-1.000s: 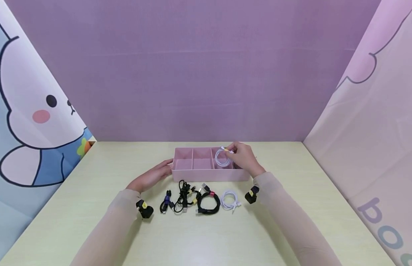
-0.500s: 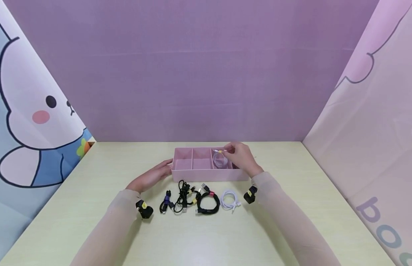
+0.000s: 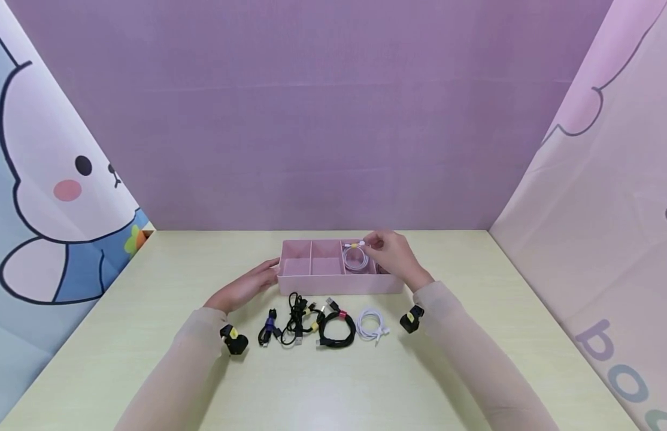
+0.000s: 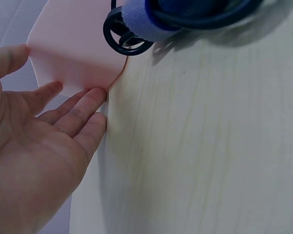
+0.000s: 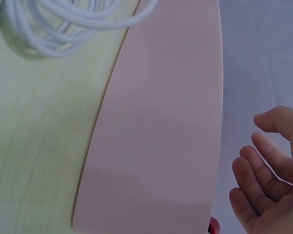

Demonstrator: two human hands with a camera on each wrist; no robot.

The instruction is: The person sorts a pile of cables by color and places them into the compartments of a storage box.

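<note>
A pink divided box (image 3: 341, 284) stands on the table. A coiled white cable (image 3: 356, 258) with a yellow tie lies in its third compartment from the left, its plug end raised near the back wall. Just over that end is my right hand (image 3: 395, 256); in the right wrist view its thumb and loosely bent fingers are apart with nothing between them. The fingers of my left hand (image 4: 49, 131) rest against the box's left end (image 4: 83, 48), extended, with the thumb at the upper edge. The rightmost compartment is mostly hidden behind my right hand; something dark shows there.
In front of the box lie a black cable with a purple tie (image 3: 270, 327), a tangled black cable with yellow ties (image 3: 297, 320), a black coil with a red tie (image 3: 337, 342) and another white coil (image 3: 372, 326). A purple backdrop (image 3: 323, 120) rises behind the table.
My right hand has brought the white cable lower and slightly left into the third compartment and let it go. The left hand has stayed at the box's end.
</note>
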